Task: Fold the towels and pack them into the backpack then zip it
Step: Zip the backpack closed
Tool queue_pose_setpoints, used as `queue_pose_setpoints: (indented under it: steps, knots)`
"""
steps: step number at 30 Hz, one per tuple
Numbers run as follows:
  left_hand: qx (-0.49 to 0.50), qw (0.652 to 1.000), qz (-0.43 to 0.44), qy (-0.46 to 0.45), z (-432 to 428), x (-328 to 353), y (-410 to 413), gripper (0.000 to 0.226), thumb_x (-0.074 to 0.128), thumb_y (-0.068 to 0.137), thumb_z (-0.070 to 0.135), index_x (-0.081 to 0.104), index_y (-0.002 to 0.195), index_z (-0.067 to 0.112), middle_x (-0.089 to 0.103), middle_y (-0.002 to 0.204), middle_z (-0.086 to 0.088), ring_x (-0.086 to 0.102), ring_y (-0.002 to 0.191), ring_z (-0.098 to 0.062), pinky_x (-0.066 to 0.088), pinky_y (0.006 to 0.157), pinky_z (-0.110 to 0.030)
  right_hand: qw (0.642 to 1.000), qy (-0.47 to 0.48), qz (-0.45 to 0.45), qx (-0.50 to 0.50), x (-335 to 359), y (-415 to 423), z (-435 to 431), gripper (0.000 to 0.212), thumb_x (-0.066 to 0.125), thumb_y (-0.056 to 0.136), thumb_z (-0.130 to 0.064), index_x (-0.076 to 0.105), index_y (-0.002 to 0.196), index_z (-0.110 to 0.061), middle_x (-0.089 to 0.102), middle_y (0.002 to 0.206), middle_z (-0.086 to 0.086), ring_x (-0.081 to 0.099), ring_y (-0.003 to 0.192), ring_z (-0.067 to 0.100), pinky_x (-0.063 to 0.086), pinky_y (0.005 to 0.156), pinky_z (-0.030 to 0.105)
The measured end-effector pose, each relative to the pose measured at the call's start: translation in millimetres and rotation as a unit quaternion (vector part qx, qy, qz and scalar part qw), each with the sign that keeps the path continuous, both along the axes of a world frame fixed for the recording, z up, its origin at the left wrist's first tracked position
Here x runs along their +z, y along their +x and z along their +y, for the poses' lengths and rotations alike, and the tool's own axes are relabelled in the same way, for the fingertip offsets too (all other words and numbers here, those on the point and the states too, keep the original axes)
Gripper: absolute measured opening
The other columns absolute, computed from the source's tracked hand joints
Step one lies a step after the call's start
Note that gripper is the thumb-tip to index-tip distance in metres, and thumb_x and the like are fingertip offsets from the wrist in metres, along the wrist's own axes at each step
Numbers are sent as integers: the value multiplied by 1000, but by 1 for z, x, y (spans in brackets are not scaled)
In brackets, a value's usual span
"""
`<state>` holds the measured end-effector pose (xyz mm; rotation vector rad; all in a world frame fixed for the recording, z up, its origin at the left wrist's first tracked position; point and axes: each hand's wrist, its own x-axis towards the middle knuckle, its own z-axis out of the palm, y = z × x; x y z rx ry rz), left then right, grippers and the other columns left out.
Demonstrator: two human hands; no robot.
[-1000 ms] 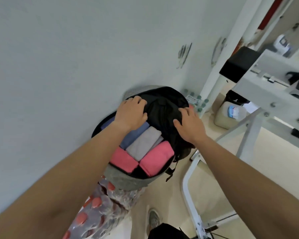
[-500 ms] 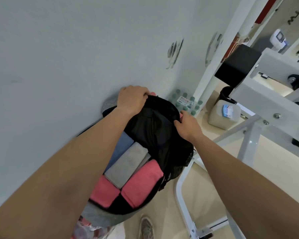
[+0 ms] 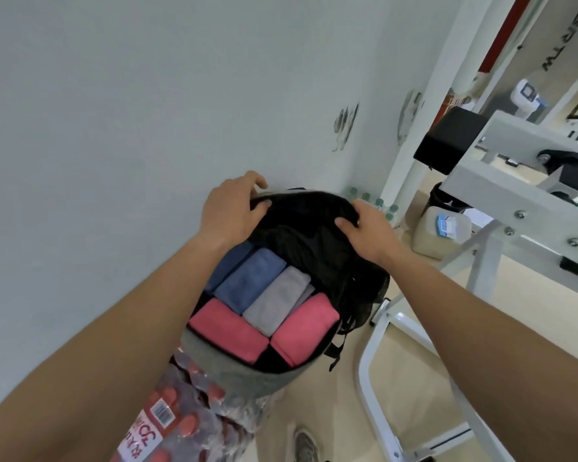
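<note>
A grey backpack with a black lining stands open against the white wall. Folded towels fill it side by side: two pink towels, a grey towel and a blue towel. My left hand grips the far left edge of the black front flap, fingers curled over the rim. My right hand grips the flap's right edge, thumb on the black fabric. The zipper is not visible.
The backpack rests on a shrink-wrapped pack of bottles with red caps. A white metal frame stands to the right on the beige floor. A plastic jug and small bottles sit by the wall. My shoe is below.
Both hands shifted along the flap toward its far top edge and the flap is pulled up, so more of the blue and grey towels shows. The view moved nearer.
</note>
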<state>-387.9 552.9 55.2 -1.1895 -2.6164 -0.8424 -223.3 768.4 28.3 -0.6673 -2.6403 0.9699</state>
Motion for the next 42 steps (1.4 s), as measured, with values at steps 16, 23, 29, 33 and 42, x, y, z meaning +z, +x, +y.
queue_pose_setpoints:
  steps: [16,23,29,33,42]
  knots:
    - [-24,984,24,-173,-187,-51,88,36,69,72,9,69,105,25,65,110,7,58,104,-21,52,76,-37,992,44,-59,100,-35,86,-206,22,72,82,-29,51,76,-32,57,80,-12,56,78,16,37,60,26]
    - [-17,969,1,-248,-216,-101,116,41,56,88,15,62,129,19,54,142,3,57,119,-26,50,93,-38,980,73,-108,149,-84,106,-238,28,62,80,-17,69,107,-21,61,108,0,53,106,24,43,88,33]
    - [38,972,-18,-230,-195,-87,125,39,41,90,37,65,117,23,60,129,2,51,116,-25,47,94,-40,991,53,-81,96,-73,130,-223,45,60,88,-31,55,133,-26,51,126,-4,45,117,16,44,95,32]
    - [7,987,-1,-158,-160,-74,147,37,48,92,43,63,117,21,61,121,-2,52,115,-25,47,93,-42,995,54,-80,4,-76,152,-197,42,57,91,-25,54,134,-23,51,132,-1,47,123,20,45,100,36]
    - [-98,974,-28,-201,-78,-98,195,30,57,89,42,59,116,28,59,117,6,53,113,-19,41,94,-37,984,-21,-167,-58,-100,165,-133,49,49,94,-12,47,143,-16,53,137,10,50,125,29,42,104,40]
